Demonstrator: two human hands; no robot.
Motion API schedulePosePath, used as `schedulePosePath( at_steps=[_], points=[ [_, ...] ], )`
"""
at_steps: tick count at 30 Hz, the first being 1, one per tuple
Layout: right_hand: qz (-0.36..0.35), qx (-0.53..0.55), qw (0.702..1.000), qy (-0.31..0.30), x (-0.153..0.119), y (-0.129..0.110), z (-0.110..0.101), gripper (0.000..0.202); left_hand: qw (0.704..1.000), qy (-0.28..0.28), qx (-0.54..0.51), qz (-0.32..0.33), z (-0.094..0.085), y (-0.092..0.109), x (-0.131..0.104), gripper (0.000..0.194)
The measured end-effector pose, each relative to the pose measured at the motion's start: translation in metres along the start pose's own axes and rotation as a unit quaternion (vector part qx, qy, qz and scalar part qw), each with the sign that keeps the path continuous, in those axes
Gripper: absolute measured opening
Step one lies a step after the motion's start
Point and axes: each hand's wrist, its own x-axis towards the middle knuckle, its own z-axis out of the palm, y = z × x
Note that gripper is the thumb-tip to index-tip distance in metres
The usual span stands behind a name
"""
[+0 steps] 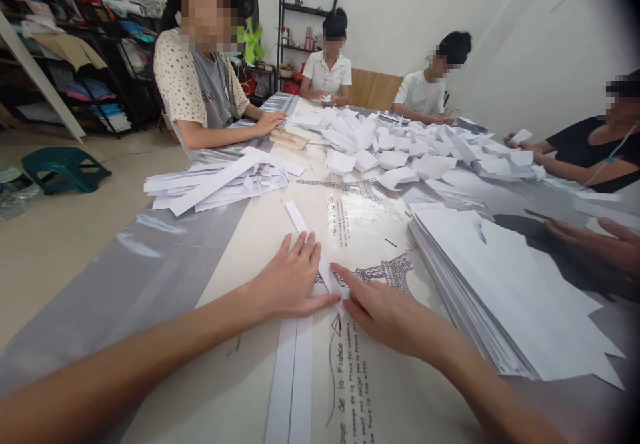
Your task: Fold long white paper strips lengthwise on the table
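A white paper strip [296, 216] lies slantwise on the printed tablecloth, its far end sticking out past my fingers. My left hand [290, 277] is spread flat across it, palm down, with the thumb reaching along its near end. From the right, my right hand [380, 307] touches the strip's edge with an outstretched index finger; its thumb is apart and the other fingers are partly hidden. Below my left hand, long white paper [289, 391] with a dark line down its length runs towards me. Whether it joins the slanted strip is hidden under my hand.
Loose paper strips [215, 184] are heaped at the left, and a thick stack of white sheets [505, 277] stands at the right. Folded paper pieces [390, 141] cover the far table. A wooden block [289, 139] sits near a co-worker's hand [270, 123]. Several people sit around.
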Motion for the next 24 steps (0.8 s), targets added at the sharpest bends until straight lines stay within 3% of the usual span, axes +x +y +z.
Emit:
schedulePosePath(
  at_steps=[7, 11, 19, 21, 24],
  points=[
    [-0.024, 0.068, 0.997, -0.026, 0.003, 0.007, -0.01, 0.054, 1.0, -0.017, -0.013, -0.02, 0.0, 0.007, 0.002, 0.119],
    [-0.045, 0.106, 0.993, -0.036, 0.008, 0.011, -0.016, 0.053, 1.0, -0.01, -0.008, -0.019, 0.004, 0.006, 0.001, 0.117],
    [-0.037, 0.186, 0.981, -0.049, 0.016, 0.017, -0.018, 0.059, 0.995, 0.077, 0.055, -0.027, 0.001, 0.015, -0.002, 0.116],
    [-0.039, 0.183, 0.981, -0.043, 0.016, 0.017, -0.018, 0.059, 0.992, 0.09, 0.082, -0.02, -0.003, 0.024, -0.005, 0.107],
    [-0.048, 0.185, 0.981, -0.041, 0.016, 0.017, -0.017, 0.059, 0.991, 0.069, 0.11, 0.007, -0.004, 0.034, -0.008, 0.077]
  ],
)
